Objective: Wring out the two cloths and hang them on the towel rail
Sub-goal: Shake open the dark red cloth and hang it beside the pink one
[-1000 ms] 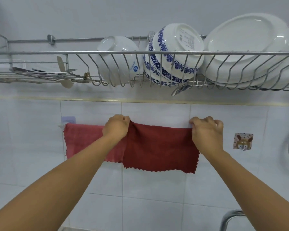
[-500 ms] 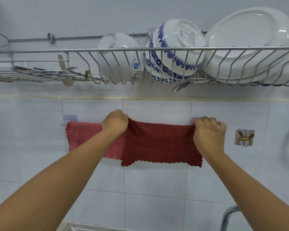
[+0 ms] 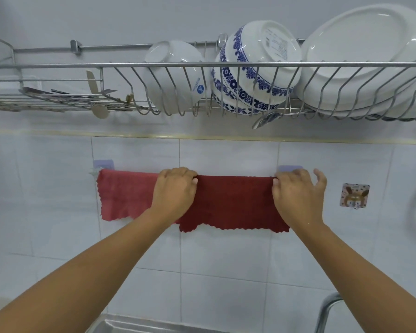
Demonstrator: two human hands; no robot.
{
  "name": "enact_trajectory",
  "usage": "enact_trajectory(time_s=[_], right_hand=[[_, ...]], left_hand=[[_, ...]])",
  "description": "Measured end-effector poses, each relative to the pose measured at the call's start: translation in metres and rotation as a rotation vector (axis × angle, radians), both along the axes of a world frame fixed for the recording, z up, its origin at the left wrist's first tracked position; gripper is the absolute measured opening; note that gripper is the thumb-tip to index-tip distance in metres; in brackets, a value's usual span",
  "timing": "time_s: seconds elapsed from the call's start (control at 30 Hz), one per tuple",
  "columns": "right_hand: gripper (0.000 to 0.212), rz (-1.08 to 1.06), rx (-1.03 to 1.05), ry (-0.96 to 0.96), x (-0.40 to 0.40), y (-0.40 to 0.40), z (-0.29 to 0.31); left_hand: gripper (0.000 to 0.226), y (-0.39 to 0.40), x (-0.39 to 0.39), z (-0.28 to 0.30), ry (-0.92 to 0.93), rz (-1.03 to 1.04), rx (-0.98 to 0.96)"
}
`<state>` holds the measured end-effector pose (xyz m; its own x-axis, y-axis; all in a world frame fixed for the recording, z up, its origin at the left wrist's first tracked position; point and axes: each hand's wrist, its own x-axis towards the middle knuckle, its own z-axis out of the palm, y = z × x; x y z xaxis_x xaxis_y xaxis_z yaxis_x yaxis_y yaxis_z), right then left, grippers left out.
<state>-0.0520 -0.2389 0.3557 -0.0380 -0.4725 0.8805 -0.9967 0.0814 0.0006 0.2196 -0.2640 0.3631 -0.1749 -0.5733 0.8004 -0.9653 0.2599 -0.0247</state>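
Two cloths hang side by side over the towel rail point(image 3: 93, 171) on the tiled wall. The lighter red cloth point(image 3: 124, 195) hangs on the left, the dark red cloth point(image 3: 233, 203) on the right, slightly overlapping it. My left hand point(image 3: 174, 191) rests on the top edge where the two cloths meet, fingers curled over the rail. At the dark cloth's right top corner, my right hand point(image 3: 297, 195) pinches the edge with thumb and forefinger while the other fingers spread. The rail itself is mostly hidden under the cloths; only its left end and two purple wall mounts show.
A wire dish rack point(image 3: 202, 66) runs above, holding a white bowl point(image 3: 175, 75), a blue-patterned bowl point(image 3: 255, 68) and white plates point(image 3: 368, 56). An adhesive hook point(image 3: 354, 195) sticks to the tiles at right. A tap point(image 3: 327, 311) and a sink edge point(image 3: 130, 325) lie below.
The dark red cloth has been spread flatter and straighter along the rail. My right hand slid rightward to its corner and its fingers loosened; the view tilted down, showing the sink.
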Motion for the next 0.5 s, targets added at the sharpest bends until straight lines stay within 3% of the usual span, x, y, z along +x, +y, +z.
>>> enact_trajectory(time_s=[0.23, 0.37, 0.5], right_hand=[[0.052, -0.085, 0.112, 0.033, 0.01, 0.009, -0.008], [0.065, -0.112, 0.217, 0.07, 0.019, 0.007, -0.013], [0.066, -0.169, 0.229, 0.089, 0.01, 0.012, -0.014]], left_hand=[[0.057, 0.008, -0.013, -0.016, -0.059, 0.086, 0.161], [0.061, 0.008, -0.018, -0.025, -0.045, 0.094, 0.234], [0.061, 0.007, -0.013, -0.022, -0.082, 0.105, 0.253]])
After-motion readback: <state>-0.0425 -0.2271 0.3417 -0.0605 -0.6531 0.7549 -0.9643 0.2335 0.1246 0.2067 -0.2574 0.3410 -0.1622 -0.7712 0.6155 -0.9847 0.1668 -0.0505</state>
